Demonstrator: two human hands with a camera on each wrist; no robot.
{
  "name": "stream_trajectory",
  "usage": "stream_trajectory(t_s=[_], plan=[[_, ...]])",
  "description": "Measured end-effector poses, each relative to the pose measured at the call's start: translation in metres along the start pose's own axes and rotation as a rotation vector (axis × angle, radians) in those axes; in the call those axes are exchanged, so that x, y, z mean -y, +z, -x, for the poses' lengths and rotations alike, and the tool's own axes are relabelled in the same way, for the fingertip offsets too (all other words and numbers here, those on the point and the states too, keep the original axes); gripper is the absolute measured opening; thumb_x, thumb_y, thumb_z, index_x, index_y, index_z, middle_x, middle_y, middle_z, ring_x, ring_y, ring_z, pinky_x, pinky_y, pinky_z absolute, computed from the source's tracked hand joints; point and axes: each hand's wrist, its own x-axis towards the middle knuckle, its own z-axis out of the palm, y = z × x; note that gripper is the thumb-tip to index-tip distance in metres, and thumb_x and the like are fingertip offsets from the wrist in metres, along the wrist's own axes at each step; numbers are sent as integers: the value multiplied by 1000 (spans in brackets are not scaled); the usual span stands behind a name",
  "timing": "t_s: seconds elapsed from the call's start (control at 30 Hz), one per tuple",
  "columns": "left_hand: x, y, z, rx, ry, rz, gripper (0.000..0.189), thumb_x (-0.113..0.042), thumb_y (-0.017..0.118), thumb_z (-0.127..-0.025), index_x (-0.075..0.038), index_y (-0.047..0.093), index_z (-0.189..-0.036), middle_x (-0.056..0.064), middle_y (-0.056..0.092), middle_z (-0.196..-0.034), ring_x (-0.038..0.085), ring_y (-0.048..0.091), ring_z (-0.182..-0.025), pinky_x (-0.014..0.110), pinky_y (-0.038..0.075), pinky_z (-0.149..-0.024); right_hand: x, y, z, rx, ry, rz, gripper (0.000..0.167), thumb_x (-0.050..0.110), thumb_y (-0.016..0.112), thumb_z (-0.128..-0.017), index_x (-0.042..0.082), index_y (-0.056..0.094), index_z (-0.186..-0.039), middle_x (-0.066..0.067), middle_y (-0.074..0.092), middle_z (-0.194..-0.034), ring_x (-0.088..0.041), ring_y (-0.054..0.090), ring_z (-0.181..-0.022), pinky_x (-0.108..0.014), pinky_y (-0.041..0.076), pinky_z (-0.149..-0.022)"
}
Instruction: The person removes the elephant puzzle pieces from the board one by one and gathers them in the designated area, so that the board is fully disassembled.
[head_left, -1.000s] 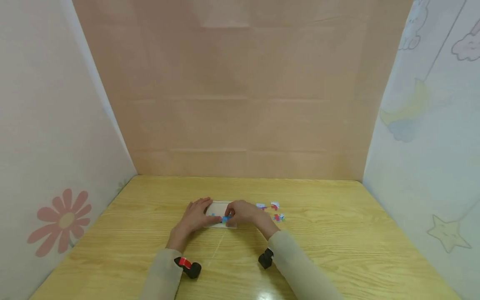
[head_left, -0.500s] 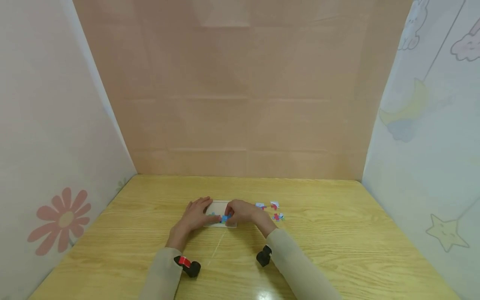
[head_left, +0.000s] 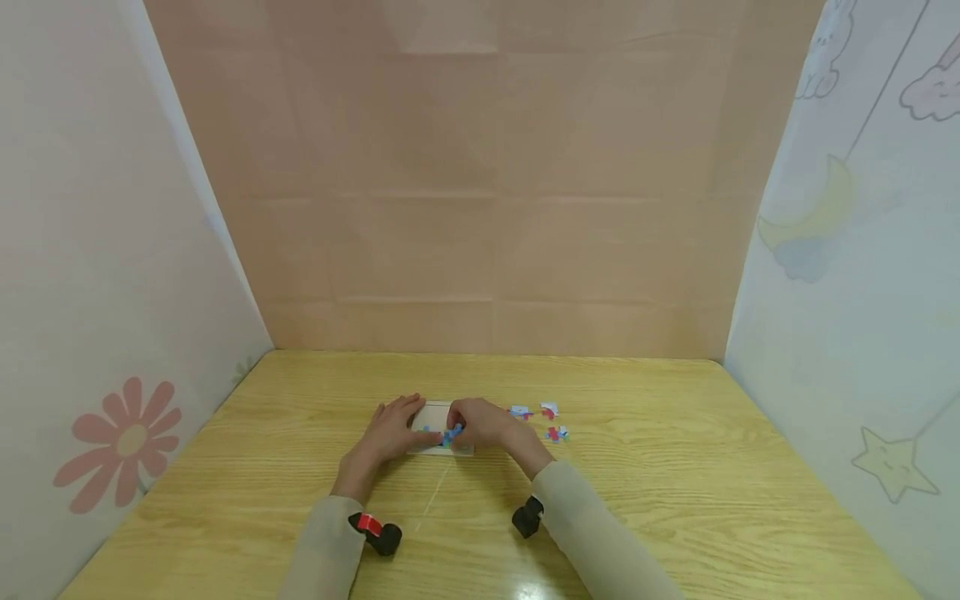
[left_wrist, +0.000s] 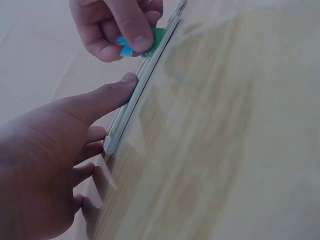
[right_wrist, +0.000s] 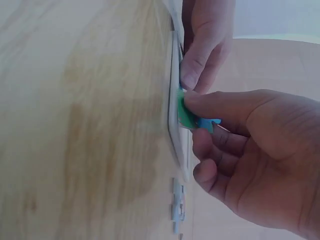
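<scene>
A shallow, light wooden puzzle tray (head_left: 433,414) lies on the table. My left hand (head_left: 387,432) rests at its left end, the thumb stretched over the near part of the tray and the fingers spread along the left side. Between thumb and fingers, my right hand (head_left: 483,422) pinches a blue and green jigsaw piece (right_wrist: 186,112), tilted above the near rim. The left thumb's tip is close to this piece. Some blue (head_left: 426,428) shows in the tray beside the left thumb; the hands partly hide what lies there.
Several loose jigsaw pieces (head_left: 556,434) in white, red and blue lie on the table right of the tray. A brown paper backdrop (head_left: 495,208) stands behind the table (head_left: 637,467), with pale decorated walls at both sides.
The piece in my right hand has turned and tilted up within the fingers. My right hand has shifted very slightly left; my left hand keeps its place.
</scene>
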Motion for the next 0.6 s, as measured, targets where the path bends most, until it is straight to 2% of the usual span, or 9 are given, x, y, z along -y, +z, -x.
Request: stream_trajectory(t_s=[0.27, 0.43, 0.6], plan=[[2, 1, -2, -5, -4, -5, 86, -50, 77, -81, -2, 47, -146, 15, 39, -156, 40, 26, -149, 60, 4, -121, -2, -7, 9, -70, -51, -32, 11, 5, 70, -89, 9, 65, -98, -6, 66, -91, -14, 53, -78, -29, 47, -74], [4, 1, -2, 2, -3, -16, 87, -52, 76, -82, -2, 46, -147, 15, 38, -157, 40, 25, -149, 60, 4, -121, -7, -12, 19, -78, -89, -73, 11, 3, 68, -89, 5, 67, -101, -7, 67, -91, -14, 55, -78, -28, 48, -72], [6, 1, -2, 9, -6, -17, 88, -52, 75, -82, -2, 45, -148, 15, 38, -157, 39, 25, -149, 60, 4, -121, -12, -19, 31, -87, -90, -120, 13, 3, 65, -91, 2, 67, -104, -6, 66, -92, -14, 54, -80, -26, 47, -71]])
